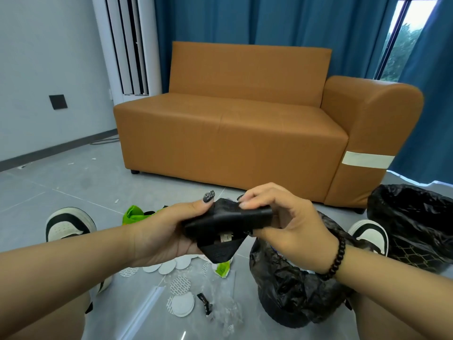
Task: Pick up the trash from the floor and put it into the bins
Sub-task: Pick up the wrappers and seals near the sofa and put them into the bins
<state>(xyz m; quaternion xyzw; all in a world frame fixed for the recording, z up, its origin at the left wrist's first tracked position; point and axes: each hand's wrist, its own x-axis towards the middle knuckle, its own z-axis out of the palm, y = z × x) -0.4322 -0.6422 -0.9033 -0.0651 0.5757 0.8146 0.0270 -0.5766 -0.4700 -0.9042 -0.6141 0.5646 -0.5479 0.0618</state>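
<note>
Filling the far middle is an orange sofa (232,123), with blue curtains (269,20) behind it and a grey tiled floor (73,182) in front. Two bins lined with black bags stand at the right: the far bin (414,222) beside the sofa arm, and the near bin (289,290) just under the right hand. A shoe (68,224) shows at the left and another (370,234) between the bins.

Both hands meet above the floor, near centre. The left hand (166,234) cups a black mask (220,231) from below, fingers curled round it and the thumb pressed on its top edge. The right hand (282,217) pinches the mask's upper right edge with fingertips bent down; its wrist wears a dark bead bracelet (338,256). A small pale clip shows on the mask's lower fold.

Below the hands, litter lies on the floor: white round pads (181,303), a green wrapper (134,213) partly hidden behind the left hand, a smaller green scrap (223,268), and clear plastic film (225,312) that is hard to make out against the tiles. Most of the near bin's opening is hidden by the right hand. Both forearms are cut off by the bottom edge.
</note>
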